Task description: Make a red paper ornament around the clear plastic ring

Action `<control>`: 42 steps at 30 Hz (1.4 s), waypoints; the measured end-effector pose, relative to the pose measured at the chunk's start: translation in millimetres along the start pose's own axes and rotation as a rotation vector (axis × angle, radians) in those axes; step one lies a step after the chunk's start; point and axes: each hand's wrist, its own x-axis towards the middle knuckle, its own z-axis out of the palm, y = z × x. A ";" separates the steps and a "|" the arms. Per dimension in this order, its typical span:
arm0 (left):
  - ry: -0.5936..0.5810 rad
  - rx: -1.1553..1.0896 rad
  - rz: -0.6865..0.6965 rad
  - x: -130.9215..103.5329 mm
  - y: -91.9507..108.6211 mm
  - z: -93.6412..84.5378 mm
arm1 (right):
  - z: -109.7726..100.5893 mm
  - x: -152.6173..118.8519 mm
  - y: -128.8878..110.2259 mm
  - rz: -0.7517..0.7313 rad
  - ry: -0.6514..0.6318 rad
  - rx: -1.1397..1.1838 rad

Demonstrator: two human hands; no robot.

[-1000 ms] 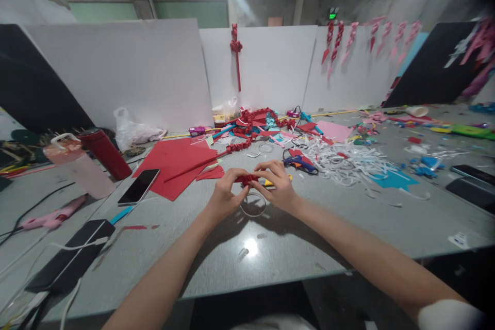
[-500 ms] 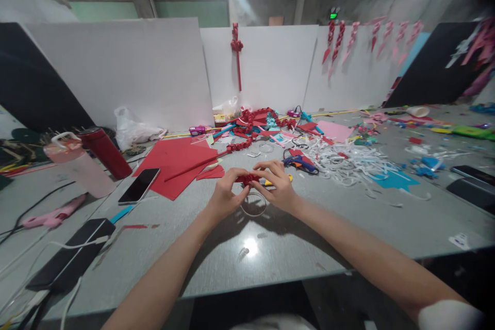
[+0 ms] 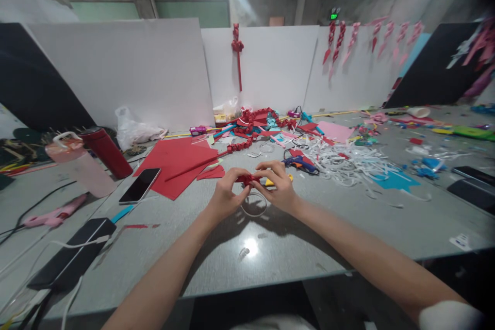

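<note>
Between the fingertips of both hands is a small folded red paper piece (image 3: 247,179), partly hidden by the fingers. My left hand (image 3: 228,191) pinches its left side with thumb and fingers. From the other side my right hand (image 3: 279,188) grips it, thumb and fingertips closed. Just below the hands, a thin pale ring (image 3: 254,212) rests on the table. Behind my right hand a yellow tool (image 3: 273,181) shows in part. A blue glue gun (image 3: 301,163) lies a little beyond that hand.
Red paper sheets (image 3: 170,165), a phone (image 3: 139,185), a red bottle (image 3: 107,152) and a clear bottle (image 3: 87,170) are on the left. A black power bank (image 3: 73,255) with cables lies nearer. White paper strips (image 3: 344,157) are heaped at right. White boards (image 3: 263,67) stand behind.
</note>
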 end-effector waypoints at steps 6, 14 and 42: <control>-0.005 -0.004 0.027 1.7 2.2 -1.3 | -0.3 0.0 2.8 -0.027 -0.009 -0.014; -0.046 -0.034 0.016 2.2 2.9 -3.4 | -6.1 1.3 3.0 -0.027 -0.077 -0.027; -0.448 -0.661 -0.586 9.5 10.6 -17.6 | -10.2 14.1 25.4 0.412 -0.592 0.695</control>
